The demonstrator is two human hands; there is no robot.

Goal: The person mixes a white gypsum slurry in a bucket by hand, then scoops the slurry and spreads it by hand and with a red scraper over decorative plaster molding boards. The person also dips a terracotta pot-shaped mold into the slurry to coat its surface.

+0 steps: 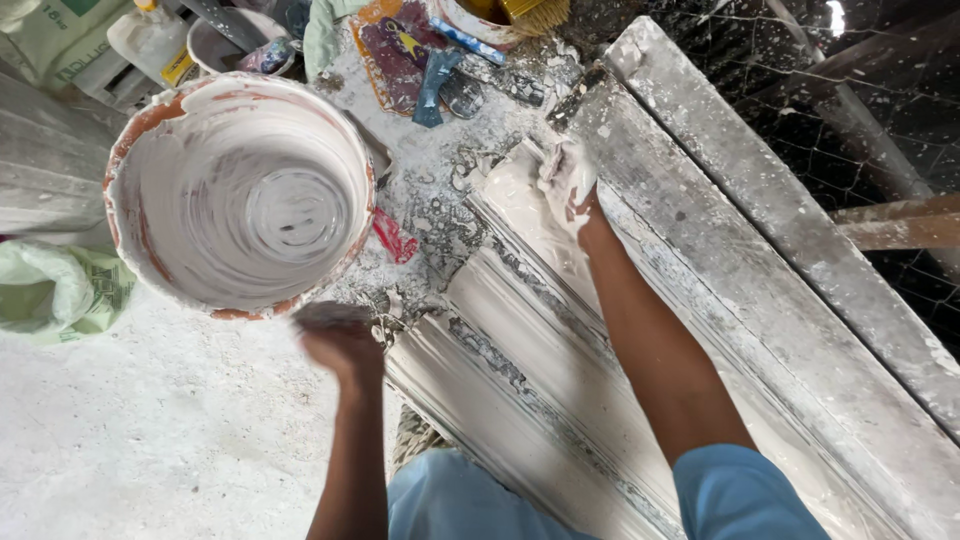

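A long ridged moulding form [560,400] coated in wet white plaster runs from the bottom middle up to the top centre. My right hand [568,185], smeared white, presses flat on the plaster near the form's far end. My left hand [335,335] is blurred and hangs just below the rim of a large orange bucket [125,150] whose inside is lined with white plaster. Whether the left hand holds anything cannot be made out.
A plaster-crusted plank [790,220] lies along the right of the form, with wire mesh [880,90] beyond it. Tools, a brush [535,12], a bottle [150,40] and small tubs crowd the top. A green-white sack [60,290] lies at left on the white-dusted surface.
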